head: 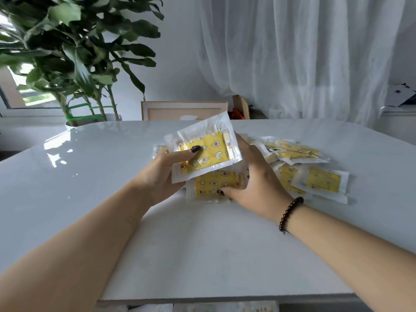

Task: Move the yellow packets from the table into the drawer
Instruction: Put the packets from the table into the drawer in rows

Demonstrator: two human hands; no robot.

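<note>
Both hands meet above the glossy white table (pixel 90 176): right hand (pixel 254 185) pinches a lower yellow star-print plastic packet (pixel 213 184), left hand (pixel 162 174) grips a raised packet stack (pixel 207 152). Beyond the right hand lies the loose packet pile (pixel 310 170).

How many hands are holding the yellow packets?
2. The left hand grips a stack of yellow packets lifted above the table; the right hand steadies the stack's right edge, thumb on a lower packet.

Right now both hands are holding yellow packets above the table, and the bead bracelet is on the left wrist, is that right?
Not quite: the head view shows the bead bracelet on the right wrist. The rest holds: left hand and right hand hold yellow packets above the table.
</note>
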